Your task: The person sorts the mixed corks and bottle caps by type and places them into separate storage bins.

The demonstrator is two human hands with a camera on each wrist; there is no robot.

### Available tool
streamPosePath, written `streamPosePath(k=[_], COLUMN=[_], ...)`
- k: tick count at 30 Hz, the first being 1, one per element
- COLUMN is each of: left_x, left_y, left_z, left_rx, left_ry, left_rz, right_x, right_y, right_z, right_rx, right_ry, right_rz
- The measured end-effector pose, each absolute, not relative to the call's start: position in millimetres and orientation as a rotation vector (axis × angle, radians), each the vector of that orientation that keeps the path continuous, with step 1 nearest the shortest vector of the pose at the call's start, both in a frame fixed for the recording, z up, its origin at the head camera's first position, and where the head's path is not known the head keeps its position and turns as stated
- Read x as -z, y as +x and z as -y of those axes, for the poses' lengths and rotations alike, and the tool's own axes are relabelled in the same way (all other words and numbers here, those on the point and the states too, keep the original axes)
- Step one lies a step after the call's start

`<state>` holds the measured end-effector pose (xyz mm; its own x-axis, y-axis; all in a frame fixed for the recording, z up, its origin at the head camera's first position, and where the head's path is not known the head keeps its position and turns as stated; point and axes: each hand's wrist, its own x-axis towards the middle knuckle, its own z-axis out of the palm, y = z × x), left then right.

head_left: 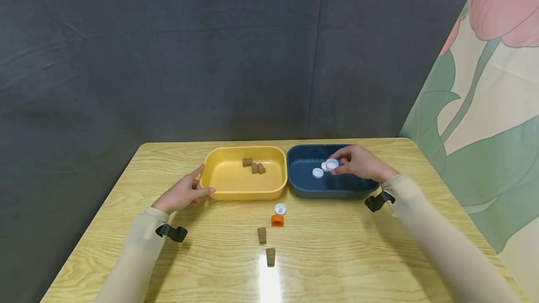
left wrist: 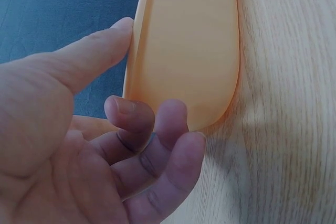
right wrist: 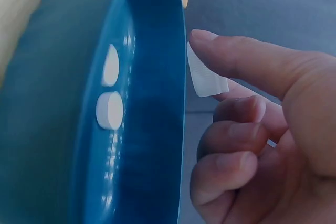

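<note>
Left hand (head_left: 185,194): thumb and index finger extended against the near corner of the yellow tray (head_left: 231,180), not closed round it; other fingers loosely curled. Risk: too firm a push from you could tilt that tray or shove it into its neighbour, as the two stand side by side.

Right hand (head_left: 358,162): pinching one white cap (head_left: 331,165) between thumb and fingertips, above the blue tray (head_left: 328,194). Risk: the hold looks shallow, so the cap could slip early and bounce off the two loose caps (head_left: 317,173) below. Your wrist could also catch the near rim.

Between your hands, inside the yellow tray: three cork stoppers (head_left: 254,168), likely to shift if it is jolted.

Between your hands, nearer your body, on the table (head_left: 328,247): one spare cap (head_left: 280,209), an orange cap (head_left: 277,220), two tapered corks (head_left: 262,235). Risk: your sleeve could brush the corks, and their shape could set them rolling.
</note>
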<state>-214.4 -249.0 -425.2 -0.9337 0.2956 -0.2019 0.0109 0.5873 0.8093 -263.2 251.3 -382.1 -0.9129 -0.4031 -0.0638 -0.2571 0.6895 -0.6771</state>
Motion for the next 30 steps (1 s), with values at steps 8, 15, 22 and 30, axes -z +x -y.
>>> streamPosePath(k=[8,15,22,30], left_x=[425,424,423,424], left_y=[-215,-215,-214,-215], left_z=[249,249,248,248], left_rx=[-1.255,-1.232,-1.222,-1.212], left_ry=[0.247,0.242,0.233,0.232], left_rz=[-2.52,-2.533,-2.543,-2.549], right_x=[387,392,395,398], right_y=[-287,-305,-315,-321], right_z=[-260,-267,-269,-269], right_rx=[0.982,1.036,1.025,0.996], right_ry=[-0.482,-0.396,-0.348,-0.321], right_rz=[-2.727,-2.656,-2.626,-2.597])
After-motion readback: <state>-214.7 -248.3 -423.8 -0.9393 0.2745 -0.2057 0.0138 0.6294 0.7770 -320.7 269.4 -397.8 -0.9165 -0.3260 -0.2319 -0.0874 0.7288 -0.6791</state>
